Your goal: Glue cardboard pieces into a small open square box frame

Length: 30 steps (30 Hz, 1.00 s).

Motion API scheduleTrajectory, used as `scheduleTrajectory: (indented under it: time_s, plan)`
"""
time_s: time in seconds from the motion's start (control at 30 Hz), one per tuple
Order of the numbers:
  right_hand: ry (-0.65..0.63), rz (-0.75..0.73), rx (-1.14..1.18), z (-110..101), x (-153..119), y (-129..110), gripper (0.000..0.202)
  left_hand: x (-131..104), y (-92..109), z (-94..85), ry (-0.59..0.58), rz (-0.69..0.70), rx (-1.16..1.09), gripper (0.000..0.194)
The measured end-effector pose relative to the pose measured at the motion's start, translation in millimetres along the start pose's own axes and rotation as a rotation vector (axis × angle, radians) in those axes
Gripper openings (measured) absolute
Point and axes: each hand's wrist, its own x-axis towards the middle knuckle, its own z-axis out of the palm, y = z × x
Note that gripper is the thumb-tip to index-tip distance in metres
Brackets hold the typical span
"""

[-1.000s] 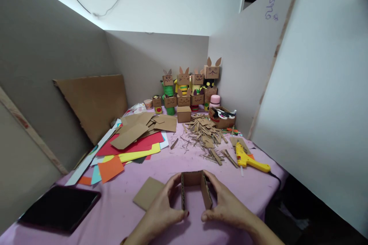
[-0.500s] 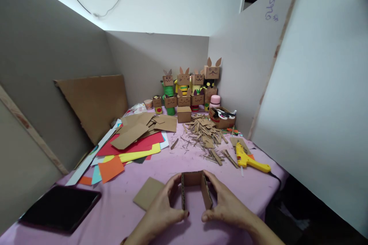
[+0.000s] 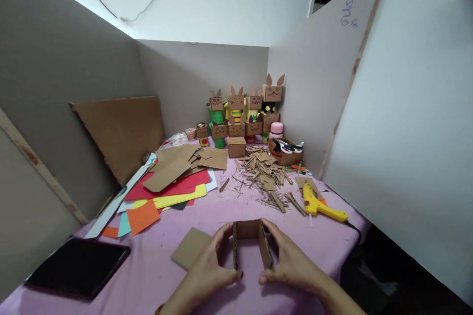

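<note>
A three-sided cardboard frame point(image 3: 248, 229) stands on the pink-purple cloth, its near side open toward me. My left hand point(image 3: 218, 261) curves around the left wall, fingers at the far corner and thumb by the near end. Around the right wall my right hand point(image 3: 284, 261) grips in the same way, thumb low at the near edge. A flat square cardboard piece point(image 3: 191, 247) lies just left of my left hand, partly hidden by it. To the right rests a yellow hot glue gun point(image 3: 321, 207), its nozzle pointing away from me.
Colored paper and cardboard sheets point(image 3: 173, 177) pile at the left, behind a black tablet point(image 3: 77, 268). Cardboard scraps point(image 3: 264, 170) heap mid-table. Several cardboard animal figures point(image 3: 236, 103), a small box point(image 3: 236, 147) and a box of scissors point(image 3: 288, 155) stand at the back. Grey partitions point(image 3: 207, 69) enclose the table.
</note>
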Motion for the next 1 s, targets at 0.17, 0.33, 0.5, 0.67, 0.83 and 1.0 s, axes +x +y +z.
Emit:
scheduleTrajectory:
  time_s: [0.17,0.33,0.5,0.67,0.83,1.0]
  plan:
    - [0.003,0.02,-0.002,0.5,0.0,1.0,0.115,-0.2,1.2,0.7,0.014,-0.009,-0.006,0.082]
    - [-0.005,0.005,0.01,1.0,-0.8,-0.2,0.113,-0.5,6.5,1.7,0.016,-0.022,0.007,0.081]
    - [0.004,0.013,-0.027,0.6,0.2,-1.6,0.112,-0.4,11.0,1.6,0.01,-0.013,0.026,0.08]
    - [0.001,0.018,-0.039,1.4,-0.2,-1.7,0.112,-0.4,6.3,0.0,0.027,0.0,0.046,0.082]
    - [-0.006,0.03,-0.038,0.5,-0.2,-0.6,0.113,0.0,-1.8,-0.1,0.013,0.019,-0.009,0.083]
    - [-0.014,0.04,-0.052,1.0,-3.1,4.4,0.115,-1.9,-11.1,-0.6,0.007,0.038,-0.034,0.093]
